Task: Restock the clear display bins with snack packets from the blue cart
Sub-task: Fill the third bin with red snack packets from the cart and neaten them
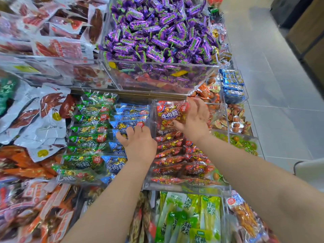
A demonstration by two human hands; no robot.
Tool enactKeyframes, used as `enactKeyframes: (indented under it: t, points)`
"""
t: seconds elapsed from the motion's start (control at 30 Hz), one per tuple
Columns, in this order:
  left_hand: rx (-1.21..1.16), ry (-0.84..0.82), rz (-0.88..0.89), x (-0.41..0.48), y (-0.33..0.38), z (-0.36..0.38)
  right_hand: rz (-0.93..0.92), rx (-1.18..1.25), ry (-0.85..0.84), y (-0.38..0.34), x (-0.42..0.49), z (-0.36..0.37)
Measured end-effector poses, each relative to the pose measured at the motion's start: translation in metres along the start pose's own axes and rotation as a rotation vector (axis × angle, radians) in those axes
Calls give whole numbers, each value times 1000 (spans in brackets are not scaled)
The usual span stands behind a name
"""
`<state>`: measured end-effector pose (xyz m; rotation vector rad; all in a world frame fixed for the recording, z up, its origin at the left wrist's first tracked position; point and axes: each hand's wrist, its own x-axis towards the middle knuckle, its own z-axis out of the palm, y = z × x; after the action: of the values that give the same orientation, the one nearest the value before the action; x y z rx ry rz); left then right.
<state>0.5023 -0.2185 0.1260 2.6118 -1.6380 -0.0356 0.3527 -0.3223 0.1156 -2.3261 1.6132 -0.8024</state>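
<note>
Red beef-cube snack packet (169, 114) stands upright at the back of the right compartment of the clear plastic display bin (175, 187), propped by the right hand (196, 118), fingers spread, probably to face its label outward. Fingers of the left hand (138, 142) curl onto blue snack packets (129, 118); whether they grip one is unclear.

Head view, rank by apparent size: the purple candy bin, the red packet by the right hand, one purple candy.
1. purple candy bin
2. red packet
3. one purple candy, farther from the camera yet clearly smallest
</note>
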Motion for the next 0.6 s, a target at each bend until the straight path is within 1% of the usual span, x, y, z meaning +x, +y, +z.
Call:
enactKeyframes:
  t: [0.07, 0.1, 0.13, 0.2, 0.4, 0.5, 0.6]
  points:
    - [-2, 6, 0, 0, 0, 1, 290, 195, -36, 3, -5, 3]
    - [-2, 10, 0, 0, 0, 1, 408, 314, -83, 4, -4, 5]
    - [-1, 13, 1, 0, 0, 1, 478, 396, -148, 3, -2, 8]
    - [1, 12, 1, 0, 0, 1, 491, 386, -256, -2, 2, 13]
    - [16, 14, -4, 0, 0, 3, 545, 354, -337, -16, 10, 25]
    - [19, -12, -3, 0, 0, 1, 573, 390, -300, -16, 9, 18]
    - [14, -38, 6, -1, -1, -6, 607, 336, -237, -14, 2, 4]
